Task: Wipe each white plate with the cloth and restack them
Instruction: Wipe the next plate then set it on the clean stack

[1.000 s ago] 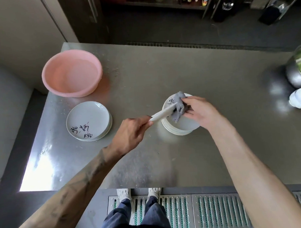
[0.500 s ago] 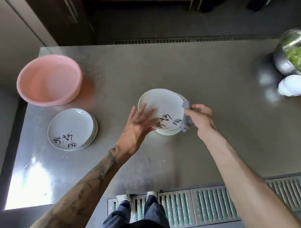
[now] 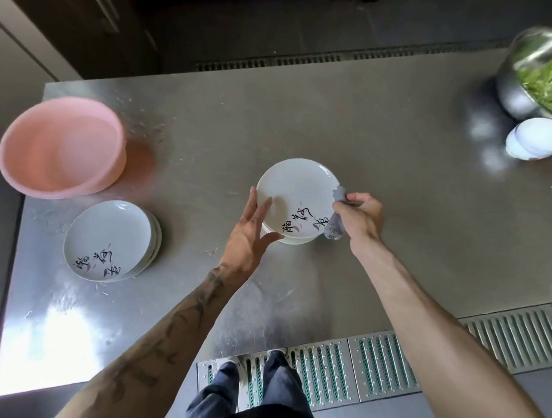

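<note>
Slippage worries me: my left hand (image 3: 253, 234), fingers straight, braces the white round ceramic plate (image 3: 294, 189) atop its stack (image 3: 296, 241) between my hands; my right hand (image 3: 361, 216) clenches the grey cloth (image 3: 335, 230) against its rim. A hard wipe could shove it off.

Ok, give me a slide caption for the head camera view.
Left hand touches the top plate while the right hand holds a grey cloth at its edge.
</note>
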### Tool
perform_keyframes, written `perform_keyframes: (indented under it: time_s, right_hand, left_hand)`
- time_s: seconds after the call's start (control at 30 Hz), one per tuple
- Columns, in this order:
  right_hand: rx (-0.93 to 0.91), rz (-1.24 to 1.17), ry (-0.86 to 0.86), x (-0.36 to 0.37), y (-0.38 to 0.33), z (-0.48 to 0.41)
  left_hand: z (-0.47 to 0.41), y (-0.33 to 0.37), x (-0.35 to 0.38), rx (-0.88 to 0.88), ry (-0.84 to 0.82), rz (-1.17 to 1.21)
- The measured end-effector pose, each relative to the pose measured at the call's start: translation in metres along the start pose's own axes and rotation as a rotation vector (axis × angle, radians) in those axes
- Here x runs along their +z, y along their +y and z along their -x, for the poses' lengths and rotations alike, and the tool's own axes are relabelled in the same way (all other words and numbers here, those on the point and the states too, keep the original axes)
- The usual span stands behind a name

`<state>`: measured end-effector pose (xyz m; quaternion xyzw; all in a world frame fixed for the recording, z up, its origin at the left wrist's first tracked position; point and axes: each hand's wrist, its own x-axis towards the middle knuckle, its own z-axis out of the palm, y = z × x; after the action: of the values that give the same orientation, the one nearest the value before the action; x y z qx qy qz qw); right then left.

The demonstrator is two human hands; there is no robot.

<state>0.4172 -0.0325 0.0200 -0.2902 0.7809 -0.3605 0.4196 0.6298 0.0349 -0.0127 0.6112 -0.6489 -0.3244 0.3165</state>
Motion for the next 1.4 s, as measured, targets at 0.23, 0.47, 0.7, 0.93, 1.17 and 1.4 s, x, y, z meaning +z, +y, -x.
perform_keyframes:
  time_s: [0.23, 0.47, 0.7, 0.93, 1.17, 1.4]
  right_hand:
    - [-0.094, 0.118, -0.038, 0.004, 0.0, 0.001]
    - [-0.213, 0.26, -0.035, -0.001, 0.0, 0.009]
    - [-0.368, 0.275, 0.015, -0.009, 0.002, 0.036]
    - [-0.493, 0.28, -0.215, 0.053, -0.002, 0.095]
    - [-0.592, 0.318, -0.439, 0.156, 0.0, 0.146]
    - [-0.557, 0.396, -0.572, 0.254, 0.003, 0.175]
  left_hand:
    - [-0.004, -0.015, -0.001, 0.025, 0.018, -0.03]
    - [-0.005, -0.018, 0.004, -0.075, -0.037, -0.068]
    - [-0.002, -0.014, 0.007, -0.1, -0.092, -0.127]
    - [0.029, -0.032, -0.02, -0.153, -0.003, -0.154]
    - [0.094, -0.094, -0.124, -0.28, 0.251, -0.289]
    - [0.124, -0.156, -0.206, -0.568, 0.409, -0.402]
